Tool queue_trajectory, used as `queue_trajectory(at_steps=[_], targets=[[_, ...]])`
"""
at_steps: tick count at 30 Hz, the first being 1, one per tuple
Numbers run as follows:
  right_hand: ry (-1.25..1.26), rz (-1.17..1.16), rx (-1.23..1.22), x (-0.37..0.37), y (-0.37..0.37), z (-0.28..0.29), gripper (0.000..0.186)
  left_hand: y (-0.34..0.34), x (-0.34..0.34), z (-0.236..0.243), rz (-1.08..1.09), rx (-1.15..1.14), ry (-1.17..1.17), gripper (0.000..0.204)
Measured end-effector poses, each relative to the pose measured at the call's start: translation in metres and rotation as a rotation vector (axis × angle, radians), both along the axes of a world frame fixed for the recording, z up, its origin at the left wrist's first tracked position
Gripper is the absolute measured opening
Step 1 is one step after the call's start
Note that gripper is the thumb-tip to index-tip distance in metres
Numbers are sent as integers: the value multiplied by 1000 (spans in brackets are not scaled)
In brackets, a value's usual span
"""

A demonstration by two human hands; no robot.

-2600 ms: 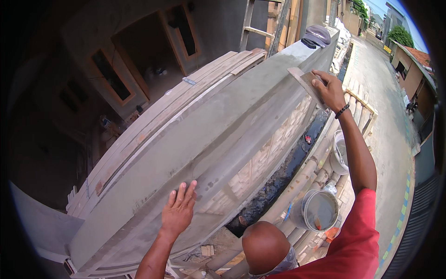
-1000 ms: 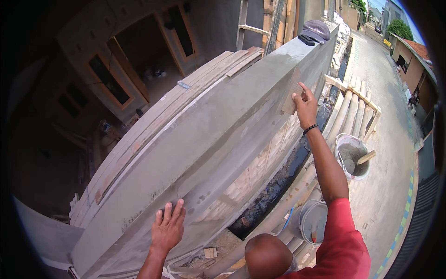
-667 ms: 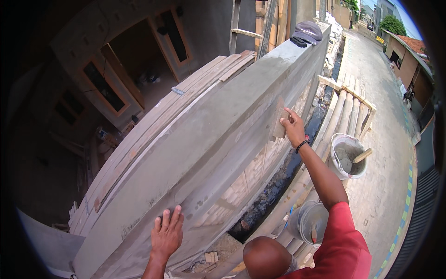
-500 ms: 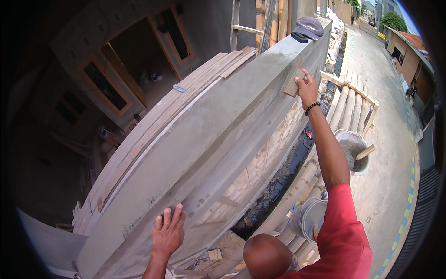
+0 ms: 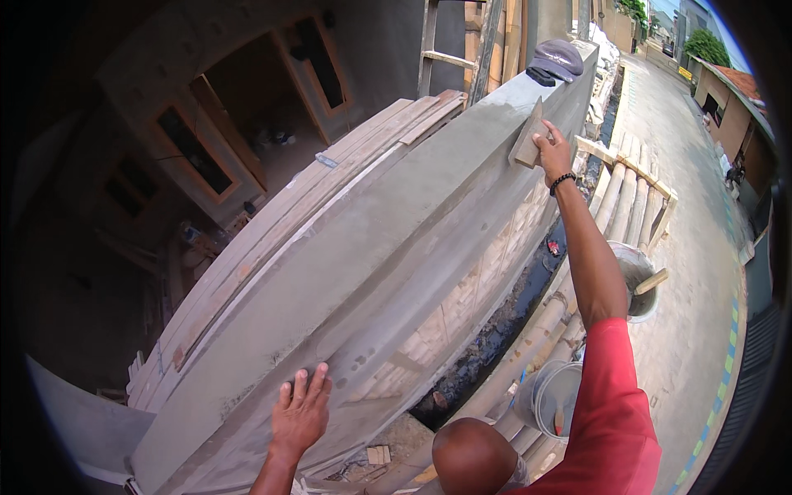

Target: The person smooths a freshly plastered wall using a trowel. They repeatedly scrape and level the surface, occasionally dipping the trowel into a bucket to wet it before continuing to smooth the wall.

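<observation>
One flat board [image 5: 527,142] lies just left of the right grip [image 5: 555,157], its near edge pinched between thumb and fingers. It stands tilted at the upper edge of the grey wall [image 5: 355,221], a little short of the cap [image 5: 558,59] on top; whether its whole face touches the wall cannot be told. Well apart from the board, the left grip [image 5: 299,417] rests against the wall's side, fingers slightly spread and holding nothing.

The wall [image 5: 355,239] is smooth, matt cement; the float [image 5: 525,148] looks matt, probably wood; planks [image 5: 276,227] rough wood.
</observation>
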State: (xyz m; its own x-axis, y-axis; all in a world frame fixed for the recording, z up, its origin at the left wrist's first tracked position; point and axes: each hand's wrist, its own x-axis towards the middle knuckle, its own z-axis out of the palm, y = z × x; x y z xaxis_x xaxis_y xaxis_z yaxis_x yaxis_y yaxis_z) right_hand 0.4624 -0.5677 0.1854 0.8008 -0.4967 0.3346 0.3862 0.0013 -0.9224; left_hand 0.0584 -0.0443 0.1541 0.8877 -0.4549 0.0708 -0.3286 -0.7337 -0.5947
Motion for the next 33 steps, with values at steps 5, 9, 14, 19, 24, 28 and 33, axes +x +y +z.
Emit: queue_trajectory(at_steps=[5, 9, 14, 19, 24, 28, 33], targets=[[257, 150, -278, -54, 45, -73, 50, 6, -5, -6, 4, -10, -30, 41], [143, -7, -184, -85, -19, -54, 48, 0, 3, -5, -34, -19, -81, 38], [78, -166, -883, -36, -70, 54, 41, 1, 1, -4, -31, -25, -84, 37], [98, -119, -1330, -12, -42, 102, 39, 1, -1, 1, 9, -37, -6, 38], [86, 74, -1376, -12, -30, 107, 38, 1, 1, -4, -16, -22, -62, 37], [-33, 188, -1395, -58, 33, 111, 35, 2, 0, -6, -18, -42, -59, 38], [-51, 383, -1402, -139, 112, 117, 36, 2, 2, -7, -22, -14, -73, 39]])
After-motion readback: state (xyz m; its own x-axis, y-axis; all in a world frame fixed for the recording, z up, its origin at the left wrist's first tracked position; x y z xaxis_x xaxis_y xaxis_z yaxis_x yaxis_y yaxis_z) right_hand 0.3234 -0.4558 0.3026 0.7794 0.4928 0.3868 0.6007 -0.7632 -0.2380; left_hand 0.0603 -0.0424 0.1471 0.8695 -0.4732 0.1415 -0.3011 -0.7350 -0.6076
